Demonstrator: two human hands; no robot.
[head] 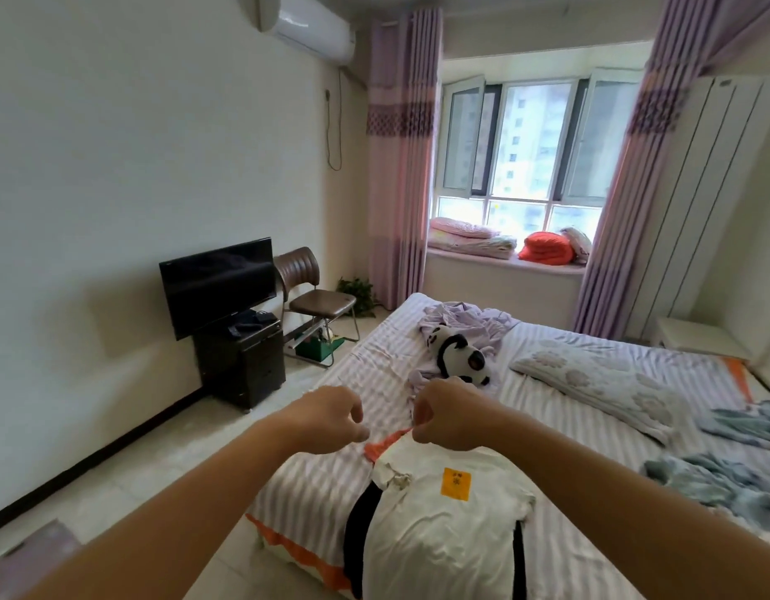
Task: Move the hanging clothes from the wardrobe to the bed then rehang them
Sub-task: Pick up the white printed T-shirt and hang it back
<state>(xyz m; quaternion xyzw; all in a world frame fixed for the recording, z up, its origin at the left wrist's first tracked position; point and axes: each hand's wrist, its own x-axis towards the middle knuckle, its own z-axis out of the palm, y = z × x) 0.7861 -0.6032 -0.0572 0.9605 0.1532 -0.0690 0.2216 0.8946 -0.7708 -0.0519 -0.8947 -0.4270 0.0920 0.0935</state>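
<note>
Quick headcount of the bedroom

Two hands (pixel 331 415) (pixel 446 415), one bed (pixel 374 352), one white shirt (pixel 444 534), one panda plush (pixel 459 355), one pillow (pixel 599 385), one TV (pixel 216 283), one chair (pixel 314 292), two curtains (pixel 400 158) (pixel 634 166), one air conditioner (pixel 307 26).

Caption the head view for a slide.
Both hands hover over a white T-shirt laid on the striped bed.
</note>
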